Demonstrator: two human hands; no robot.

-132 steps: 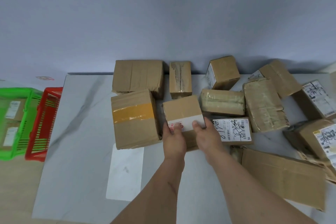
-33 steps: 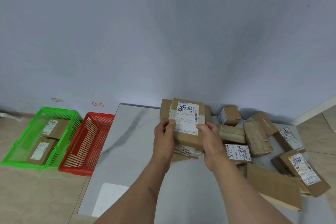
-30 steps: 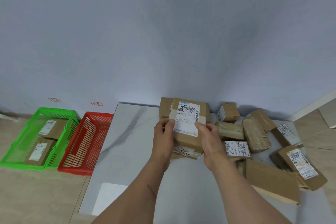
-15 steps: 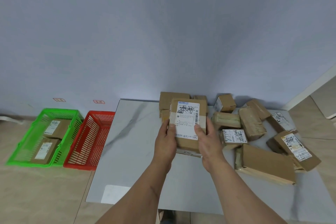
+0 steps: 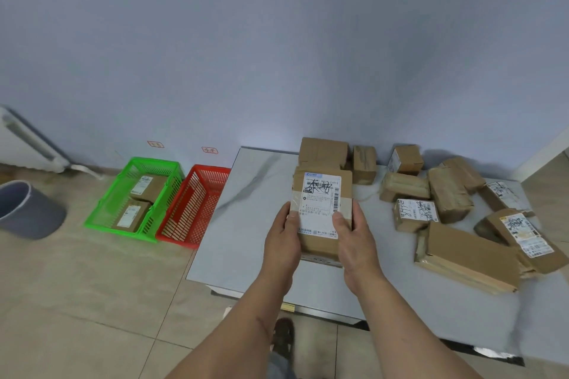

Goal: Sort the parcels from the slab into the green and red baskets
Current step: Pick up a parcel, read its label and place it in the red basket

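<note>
A brown cardboard parcel (image 5: pixel 321 194) with a white shipping label facing me is held up above the grey marble slab (image 5: pixel 252 224). My left hand (image 5: pixel 281 240) grips its left edge and my right hand (image 5: pixel 354 237) grips its right edge. On the floor to the left, the green basket (image 5: pixel 104 209) holds two labelled parcels. The red basket (image 5: pixel 172 234) right beside it, against the slab's left edge, looks empty. Several more brown parcels (image 5: pixel 443 200) lie on the back and right of the slab.
A grey bin (image 5: pixel 24 209) stands on the tiled floor at far left, with a white appliance (image 5: pixel 21 144) against the wall behind it. Two small red tags (image 5: pixel 209 150) are stuck on the wall above the baskets. My foot (image 5: pixel 283 338) shows below the slab's front edge.
Since the first frame both hands lifted the parcel off the slab and turned its label toward me. Over the last second the view pulled back and swung left; the grip is unchanged.
</note>
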